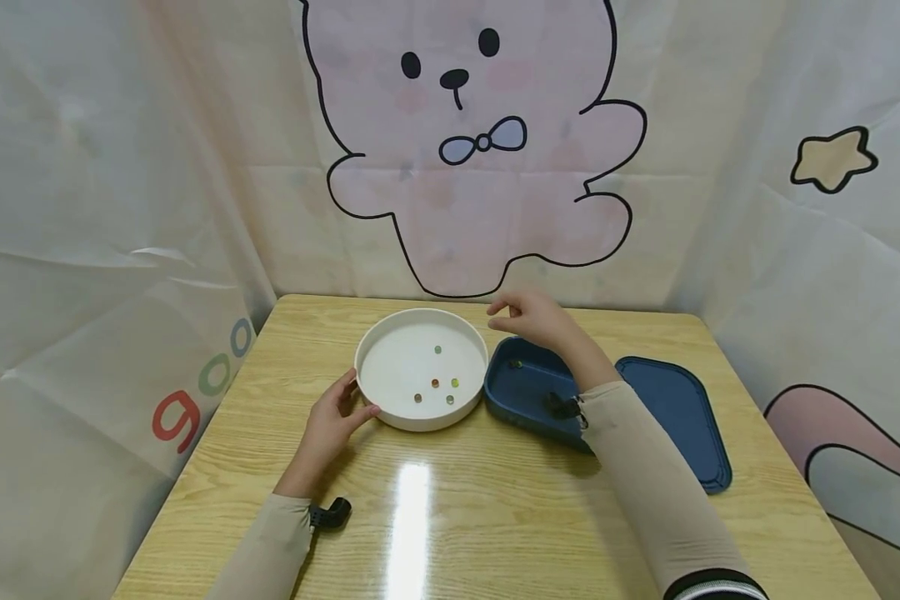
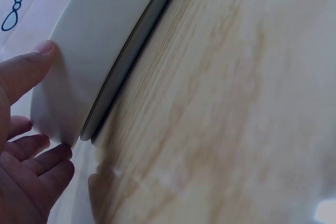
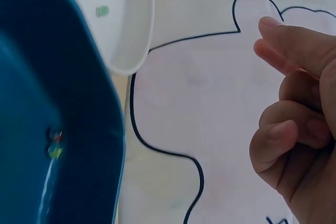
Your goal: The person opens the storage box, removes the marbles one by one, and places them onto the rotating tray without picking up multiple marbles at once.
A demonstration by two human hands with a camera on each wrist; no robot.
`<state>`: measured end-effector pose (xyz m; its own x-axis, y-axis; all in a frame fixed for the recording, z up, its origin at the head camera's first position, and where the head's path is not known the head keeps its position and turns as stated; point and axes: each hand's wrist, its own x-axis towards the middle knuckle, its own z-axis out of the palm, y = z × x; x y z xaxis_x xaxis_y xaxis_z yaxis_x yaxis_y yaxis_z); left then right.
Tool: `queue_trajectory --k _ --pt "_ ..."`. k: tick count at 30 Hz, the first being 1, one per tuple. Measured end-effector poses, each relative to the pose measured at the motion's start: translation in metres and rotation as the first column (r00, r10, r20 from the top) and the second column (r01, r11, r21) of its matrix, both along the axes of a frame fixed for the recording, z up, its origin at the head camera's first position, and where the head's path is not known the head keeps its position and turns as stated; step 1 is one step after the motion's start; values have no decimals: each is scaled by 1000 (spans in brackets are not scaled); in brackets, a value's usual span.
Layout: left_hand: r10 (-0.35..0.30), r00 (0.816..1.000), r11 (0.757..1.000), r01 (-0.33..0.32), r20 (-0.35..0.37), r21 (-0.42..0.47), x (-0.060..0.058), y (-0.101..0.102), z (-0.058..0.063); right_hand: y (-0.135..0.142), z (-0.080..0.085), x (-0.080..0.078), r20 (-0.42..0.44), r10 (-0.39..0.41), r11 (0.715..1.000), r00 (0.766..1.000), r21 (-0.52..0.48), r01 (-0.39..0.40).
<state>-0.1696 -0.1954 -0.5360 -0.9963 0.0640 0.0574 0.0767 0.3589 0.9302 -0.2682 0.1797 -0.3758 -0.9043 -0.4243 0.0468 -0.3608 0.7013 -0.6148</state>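
Observation:
A round white dish sits on the table with several small coloured beads, one of them a green bead. My left hand rests at the dish's left side, its thumb on the wall and its other fingers spread around the lower edge. Above the far side of a blue box, my right hand is raised near the dish. Its thumb and index tips stand slightly apart with nothing visible between them; the other fingers curl loosely. Small red and yellow-green beads lie in the box.
A flat blue lid lies right of the box, partly behind the right sleeve. The wooden table meets a cartoon-printed curtain at its back edge. The box stands right against the dish's right side.

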Motion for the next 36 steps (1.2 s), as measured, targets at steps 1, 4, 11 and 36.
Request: queue_trajectory --k 1,4,11,36 --pt "-2 1000 1000 2 -3 4 0 0 0 5 0 3 -1 -9 1000 1000 -7 9" --pt "-6 1000 1000 6 -9 14 1 0 2 21 0 13 -6 -37 999 999 -23 37" --pt "5 1000 1000 -5 -7 6 0 -2 3 53 -3 34 -65 -135 990 989 34 137" --pt "-6 1000 1000 6 1 -4 2 1 2 78 -75 -11 40 -40 992 998 120 35"
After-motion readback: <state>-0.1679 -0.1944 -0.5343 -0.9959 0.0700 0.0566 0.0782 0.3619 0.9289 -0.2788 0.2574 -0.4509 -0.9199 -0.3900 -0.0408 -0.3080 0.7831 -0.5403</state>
